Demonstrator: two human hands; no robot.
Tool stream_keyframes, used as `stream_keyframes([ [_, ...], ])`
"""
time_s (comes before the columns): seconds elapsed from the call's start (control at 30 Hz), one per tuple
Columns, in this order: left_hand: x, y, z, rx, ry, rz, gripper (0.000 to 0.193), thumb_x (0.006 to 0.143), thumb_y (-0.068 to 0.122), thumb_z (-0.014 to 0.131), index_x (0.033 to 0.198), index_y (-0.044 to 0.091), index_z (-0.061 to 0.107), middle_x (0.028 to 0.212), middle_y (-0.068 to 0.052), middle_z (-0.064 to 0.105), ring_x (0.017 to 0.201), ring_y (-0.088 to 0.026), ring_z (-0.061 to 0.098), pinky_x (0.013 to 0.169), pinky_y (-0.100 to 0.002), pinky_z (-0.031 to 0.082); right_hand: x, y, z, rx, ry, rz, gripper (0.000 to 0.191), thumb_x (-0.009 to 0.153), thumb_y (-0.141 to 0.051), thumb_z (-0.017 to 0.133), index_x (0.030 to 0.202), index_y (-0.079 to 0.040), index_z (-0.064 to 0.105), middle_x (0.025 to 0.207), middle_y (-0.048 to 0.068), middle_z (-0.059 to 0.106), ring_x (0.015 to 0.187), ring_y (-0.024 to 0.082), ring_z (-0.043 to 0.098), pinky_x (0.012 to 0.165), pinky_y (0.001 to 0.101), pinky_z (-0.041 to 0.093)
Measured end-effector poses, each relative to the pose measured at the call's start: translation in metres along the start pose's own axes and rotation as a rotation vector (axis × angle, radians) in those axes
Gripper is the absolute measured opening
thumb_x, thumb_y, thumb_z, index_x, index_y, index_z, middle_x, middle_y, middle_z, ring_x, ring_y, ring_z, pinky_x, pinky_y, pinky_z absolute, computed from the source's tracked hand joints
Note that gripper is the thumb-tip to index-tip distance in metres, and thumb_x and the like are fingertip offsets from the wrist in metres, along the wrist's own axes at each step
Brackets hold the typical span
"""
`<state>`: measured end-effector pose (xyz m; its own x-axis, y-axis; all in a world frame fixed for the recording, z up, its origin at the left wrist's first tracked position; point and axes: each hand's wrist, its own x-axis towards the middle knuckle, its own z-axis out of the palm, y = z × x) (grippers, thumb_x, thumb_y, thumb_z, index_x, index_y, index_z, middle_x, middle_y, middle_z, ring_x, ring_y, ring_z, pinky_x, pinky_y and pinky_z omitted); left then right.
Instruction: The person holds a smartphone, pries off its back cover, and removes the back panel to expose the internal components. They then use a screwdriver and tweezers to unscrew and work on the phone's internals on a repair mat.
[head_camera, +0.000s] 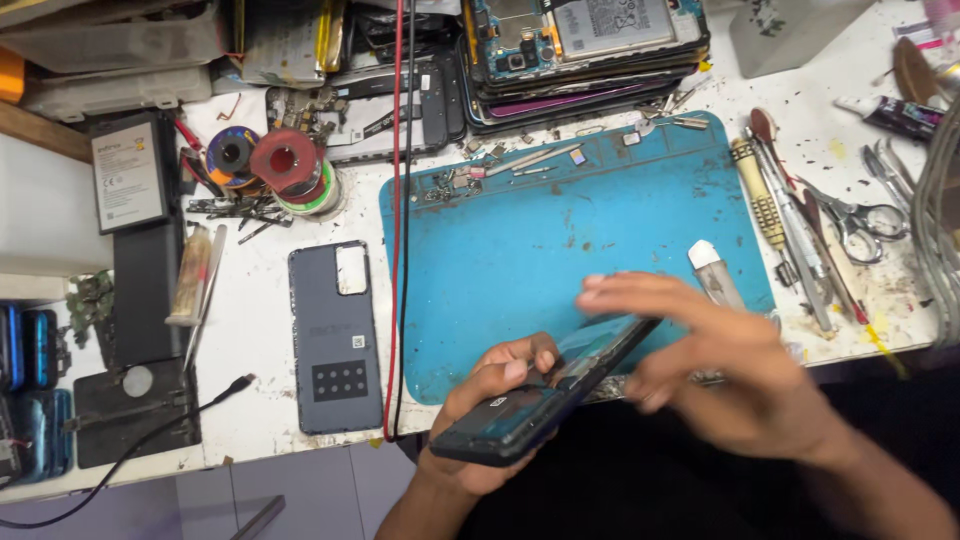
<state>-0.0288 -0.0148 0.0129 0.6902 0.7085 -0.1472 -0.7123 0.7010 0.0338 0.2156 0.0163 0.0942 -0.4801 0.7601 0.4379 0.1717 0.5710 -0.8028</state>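
— So, what is the left hand (490, 400) doing?

— Gripping a dark phone (545, 390) from below, thumb curled over its near edge. The phone is tilted, raised off the counter (250, 330) at its front edge, just below the blue work mat (560, 220).

— And the right hand (700, 360)?

— Spread flat over the far end of the phone, fingers extended and blurred. It appears to touch the phone's top edge; whether it grips anything I cannot tell.

— What lies close by?

— A grey phone back cover (335, 335) rests flat on the counter left of the mat, with a red wire (396, 200) and a black one running down between them. A small white-capped tube (712, 270) lies on the mat just behind the right hand. Right of the mat sit tweezers, scissors (860, 220) and screwdrivers. Behind the mat is a stack of opened phones (580, 50), and tape rolls (285, 165) sit to the left.
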Motion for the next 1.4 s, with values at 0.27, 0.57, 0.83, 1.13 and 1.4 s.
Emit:
stream_keyframes([
  [0.27,-0.011,0.001,0.024,0.202,-0.118,0.105,0.098,0.088,0.079,0.047,0.139,-0.003,0.037,0.101,-0.019,0.065,0.085,-0.021,0.068,0.054,-0.025,0.057,-0.014,0.019,0.039,0.075,0.18,0.189,0.023,0.077,0.016,0.068,0.087,-0.004,0.071,0.112,0.018,0.076,0.104,0.024,0.074,0.085,0.0361,0.058],
  [0.57,-0.004,-0.007,0.05,1.73,0.434,0.761,0.069,0.068,0.025,0.097,0.126,0.0,0.067,0.076,-0.008,0.06,0.067,-0.017,0.054,0.052,-0.024,0.041,-0.04,0.046,0.052,0.598,0.471,0.368,0.006,0.096,0.007,0.069,0.099,0.002,0.071,0.117,0.018,0.072,0.115,0.026,0.067,0.103,0.0381,0.054],
  [0.83,0.018,-0.023,0.044,1.728,0.365,1.132,0.019,0.093,0.005,0.084,0.108,0.002,0.072,0.098,-0.007,0.072,0.091,-0.017,0.069,0.078,-0.028,0.056,-0.04,0.049,0.057,0.929,0.508,0.327,0.004,0.104,-0.004,0.067,0.107,-0.002,0.068,0.126,0.012,0.067,0.128,0.027,0.062,0.125,0.0579,0.045],
  [1.13,0.035,-0.027,0.034,1.113,0.408,0.957,0.036,0.107,0.014,0.063,0.136,-0.006,0.056,0.117,-0.008,0.069,0.107,-0.016,0.067,0.097,-0.031,0.057,-0.057,0.042,0.062,0.813,0.616,0.55,0.011,0.104,-0.002,0.067,0.096,0.0,0.059,0.093,0.008,0.057,0.105,0.022,0.047,0.091,0.0459,0.034],
  [1.4,0.02,-0.014,0.032,0.344,-0.122,0.417,0.129,0.092,0.089,0.032,0.171,-0.01,0.005,0.108,-0.002,0.044,0.09,-0.011,0.043,0.085,-0.027,0.042,-0.058,0.005,0.048,0.741,0.227,0.226,0.013,0.095,-0.015,0.076,0.092,-0.005,0.069,0.111,0.021,0.065,0.11,0.031,0.063,0.1,0.0455,0.053],
])
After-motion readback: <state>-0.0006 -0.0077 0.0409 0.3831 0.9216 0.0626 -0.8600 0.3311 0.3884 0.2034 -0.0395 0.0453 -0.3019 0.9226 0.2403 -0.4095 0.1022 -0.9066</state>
